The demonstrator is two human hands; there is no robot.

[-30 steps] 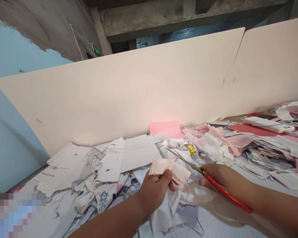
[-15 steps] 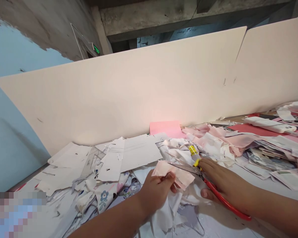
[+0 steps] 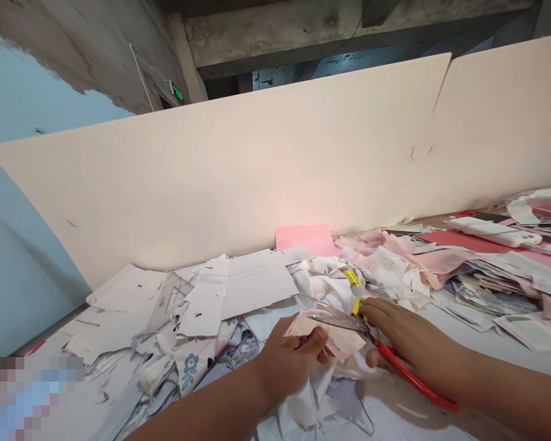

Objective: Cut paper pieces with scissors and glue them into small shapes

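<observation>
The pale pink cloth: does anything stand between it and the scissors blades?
Nothing visible: the blades of the red-handled scissors in the right hand lie on the pale pink cloth held by the left hand.

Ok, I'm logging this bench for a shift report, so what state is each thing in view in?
Left hand, gripping the cloth
Pale pink cloth scrap, bunched in the left hand
Right hand, closed around the scissors
Red-handled scissors, held, blades lying across the cloth
Pink card, standing against the board
Cream board, upright
Exit sign, lit green
</observation>
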